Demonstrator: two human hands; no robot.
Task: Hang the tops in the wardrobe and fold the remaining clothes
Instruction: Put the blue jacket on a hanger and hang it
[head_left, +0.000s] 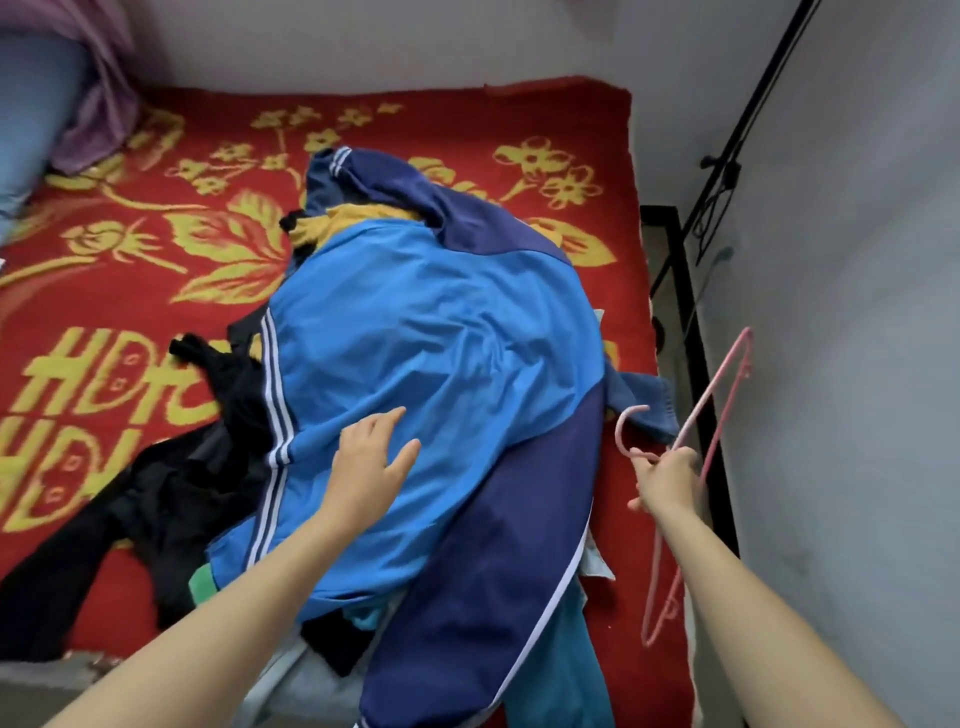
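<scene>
While the left grip rests flat, the right grip holds a hanger

Fingers straight and spread, the left grip (371, 462) lies on the smooth, sheeny light-blue back of a track jacket (415, 338) with navy panels and white stripes. The right grip (667, 480) is curled round the neck of a thin pink hanger (710, 391), just off the bed's right edge. The jacket drapes over a heap of clothes, with black garments (208, 467) sprawling at its left. All lie on a red blanket (156, 234) woven with yellow flowers. A black metal frame (675, 260) stands against the grey wall (857, 312).
</scene>
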